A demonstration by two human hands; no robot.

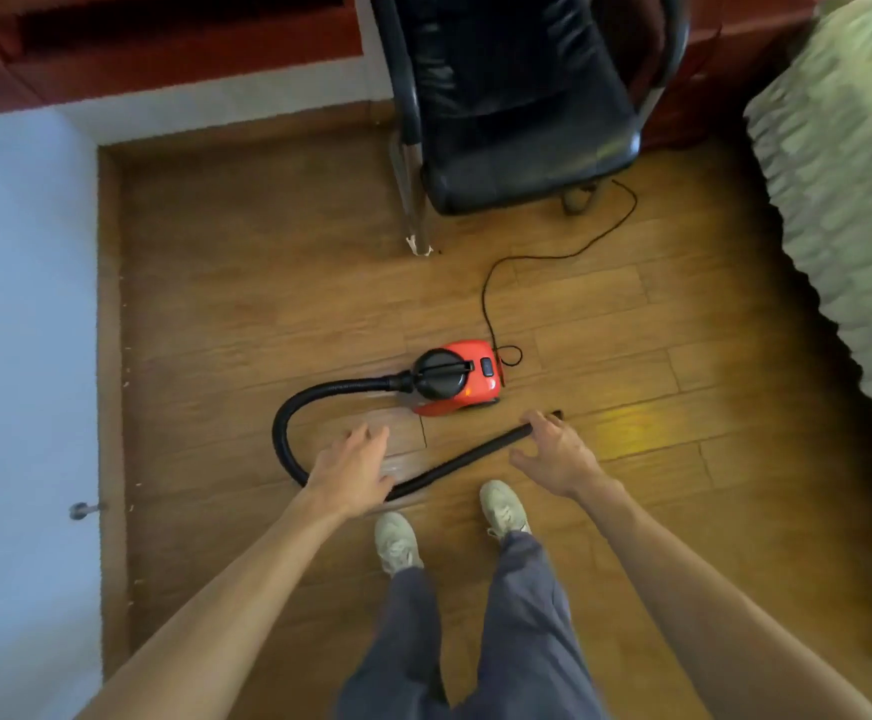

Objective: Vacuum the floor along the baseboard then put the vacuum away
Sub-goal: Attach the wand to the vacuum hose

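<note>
My left hand (pixel 353 467) and right hand (pixel 553 454), fingers spread, holding nothing, over the black hose (pixel 283 433) of the red vacuum (pixel 475 376) on the wood floor (pixel 246 304).

The person wears long grey-blue trousers (pixel 501 641) and pale cream shoes (pixel 397 543) with laces. Both arms (pixel 205 605) are bare, right up to the picture's bottom edge.

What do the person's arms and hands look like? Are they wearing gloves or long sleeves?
No gloves and no long sleeves. The left hand and right hand are bare, with no rings, watch or bracelets showing. Both forearms are bare to the picture's edge. The person also wears grey-blue trousers and pale sneakers.
</note>
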